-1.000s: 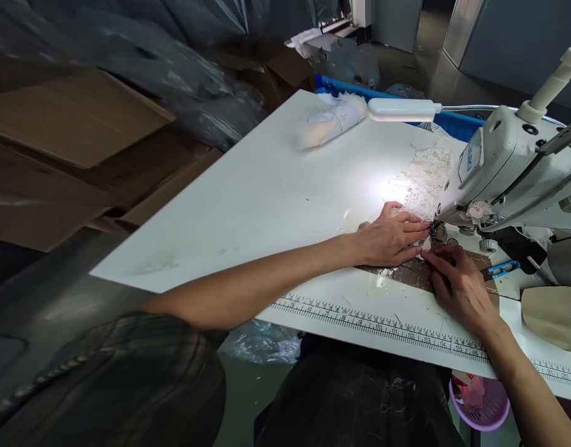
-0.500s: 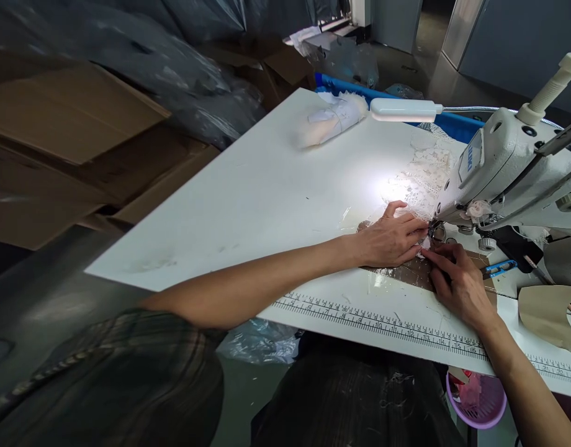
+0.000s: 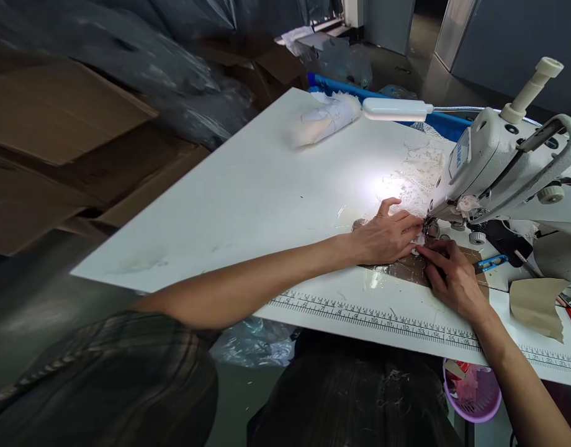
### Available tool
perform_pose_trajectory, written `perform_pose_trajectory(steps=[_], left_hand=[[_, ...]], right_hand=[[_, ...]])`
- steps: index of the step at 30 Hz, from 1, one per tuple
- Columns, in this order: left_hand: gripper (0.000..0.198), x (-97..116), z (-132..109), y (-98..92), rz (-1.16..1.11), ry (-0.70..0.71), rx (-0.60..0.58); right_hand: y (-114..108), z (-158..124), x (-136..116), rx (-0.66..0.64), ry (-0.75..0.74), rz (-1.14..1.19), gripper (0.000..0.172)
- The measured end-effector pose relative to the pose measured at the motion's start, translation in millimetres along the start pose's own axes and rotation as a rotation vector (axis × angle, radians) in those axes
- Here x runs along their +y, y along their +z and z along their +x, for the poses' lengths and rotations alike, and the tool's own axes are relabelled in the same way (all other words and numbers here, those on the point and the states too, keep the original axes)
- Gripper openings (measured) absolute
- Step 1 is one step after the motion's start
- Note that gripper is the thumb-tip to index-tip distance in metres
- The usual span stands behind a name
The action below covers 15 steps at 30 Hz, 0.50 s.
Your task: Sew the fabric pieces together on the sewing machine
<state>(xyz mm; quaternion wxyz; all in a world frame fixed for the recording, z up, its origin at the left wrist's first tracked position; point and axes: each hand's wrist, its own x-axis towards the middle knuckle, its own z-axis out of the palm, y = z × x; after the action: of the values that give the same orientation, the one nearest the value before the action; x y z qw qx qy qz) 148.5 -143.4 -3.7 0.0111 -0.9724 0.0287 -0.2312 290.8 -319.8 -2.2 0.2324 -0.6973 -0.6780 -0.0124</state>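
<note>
My left hand (image 3: 386, 234) lies flat on pale lace fabric (image 3: 418, 177), fingers stretched toward the needle of the white sewing machine (image 3: 504, 164). My right hand (image 3: 449, 275) rests just in front of the needle, fingers curled and pressing a small piece of the fabric down on the white table (image 3: 267, 186). Both sets of fingertips almost meet at the presser foot. The lace spreads away behind the machine under the lamp light.
A white lamp (image 3: 392, 109) hangs over the table. A rolled white bundle (image 3: 325, 121) lies at the far edge. Blue snips (image 3: 491, 263) and a tan paper piece (image 3: 534, 304) sit at the right. A ruler strip (image 3: 373, 320) runs along the front edge; a purple basket (image 3: 474, 394) is below. Cardboard boxes (image 3: 57, 124) stand left.
The view has shifted slightly to the right and up. Both hands stay at the needle, barely moved.
</note>
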Motion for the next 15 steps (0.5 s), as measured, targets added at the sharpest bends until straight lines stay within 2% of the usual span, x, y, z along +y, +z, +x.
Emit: perform_pose_trajectory(steps=[7,15], left_hand=[[0.029,-0.8,-1.3,0.6,-0.001,0.058,0.061],[0.028,-2.6,0.7,2.1,-0.011,-0.003,0.002]], right_hand=[[-0.9,-0.5,-1.0,-0.014,-0.001,-0.016,0.037],[-1.3,3.0,-4.0,-0.03,0.001,-0.083,0.038]])
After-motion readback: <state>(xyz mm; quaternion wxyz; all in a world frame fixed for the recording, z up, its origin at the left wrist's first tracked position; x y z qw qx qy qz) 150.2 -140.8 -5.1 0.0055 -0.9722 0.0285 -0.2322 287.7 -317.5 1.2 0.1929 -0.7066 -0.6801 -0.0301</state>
